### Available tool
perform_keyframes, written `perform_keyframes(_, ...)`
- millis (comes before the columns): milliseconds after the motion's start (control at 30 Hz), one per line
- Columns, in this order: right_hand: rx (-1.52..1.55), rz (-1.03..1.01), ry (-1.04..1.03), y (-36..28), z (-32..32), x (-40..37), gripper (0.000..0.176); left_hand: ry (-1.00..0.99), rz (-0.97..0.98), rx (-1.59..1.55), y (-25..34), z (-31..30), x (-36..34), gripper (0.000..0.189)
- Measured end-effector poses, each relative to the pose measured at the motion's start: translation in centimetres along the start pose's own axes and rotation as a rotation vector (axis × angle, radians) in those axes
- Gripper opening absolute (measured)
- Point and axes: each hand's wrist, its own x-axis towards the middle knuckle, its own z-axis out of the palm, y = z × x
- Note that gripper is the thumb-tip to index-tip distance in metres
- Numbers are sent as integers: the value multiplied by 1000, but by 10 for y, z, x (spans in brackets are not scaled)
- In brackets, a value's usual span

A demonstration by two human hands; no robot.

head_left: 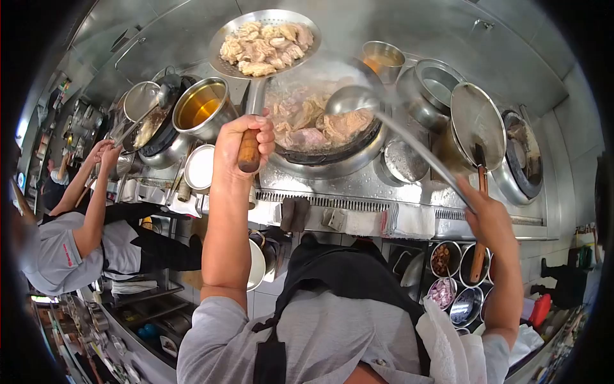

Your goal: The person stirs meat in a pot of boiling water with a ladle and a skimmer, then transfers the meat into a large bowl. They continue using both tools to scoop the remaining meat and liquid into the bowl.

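My left hand (245, 144) is wrapped round the wooden handle of a perforated strainer (225, 59). Pieces of pale, wet meat (265, 48) fill the strainer, which is held up beyond the near rim of a steaming wok (320, 157). My right hand (489, 214) grips the long metal handle of a ladle (350, 99). The ladle's bowl is over the wok, by more meat pieces (310, 121) that lie in cloudy liquid. Steam blurs the far side of the wok.
To the left stands a pot of amber liquid (203, 112); beyond it a co-worker (96, 237) handles tools at another wok. A mesh strainer (476, 121) rests on a pot at right. Bowls of ingredients (441, 291) sit below the counter. A folded cloth (419, 219) lies along the counter edge.
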Motion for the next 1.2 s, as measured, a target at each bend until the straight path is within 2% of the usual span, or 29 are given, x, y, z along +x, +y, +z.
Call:
perform_keyframes(100,-112,-11,-77,-24,45,44,74,-1,5,0,4,8,-5,38)
perform_keyframes(200,-100,-124,-86,-45,61,72,82,-15,-3,-4,8,8,-11,40)
perform_keyframes(300,-132,-132,-119,-55,75,92,77,-24,3,12,7,7,-18,40)
perform_keyframes(400,4,-59,-161,-63,96,110,86,-44,3,-2,2,5,-23,39)
perform_keyframes(500,185,50,-292,-73,110,126,79,-46,-2,-13,1,8,-27,36)
perform_keyframes(600,468,16,-177,-73,136,139,78,-59,-7,-3,-1,8,-26,35)
perform_keyframes(733,705,101,-8,-90,151,156,72,-75,-34,-23,-2,13,-26,36)
perform_keyframes(833,685,214,-69,-93,114,128,70,-76,-29,-18,0,15,-26,37)
perform_keyframes(933,666,182,-48,-78,99,91,68,-80,-20,-27,-1,17,-25,38)
perform_keyframes(1033,330,159,-133,-64,67,66,65,-96,-20,-27,3,20,-18,38)
perform_keyframes(1133,-13,26,-21,-49,53,51,64,-112,-22,-27,4,20,-12,37)
perform_keyframes(1200,-126,-44,52,-34,51,52,66,-129,-23,-24,4,18,-7,36)
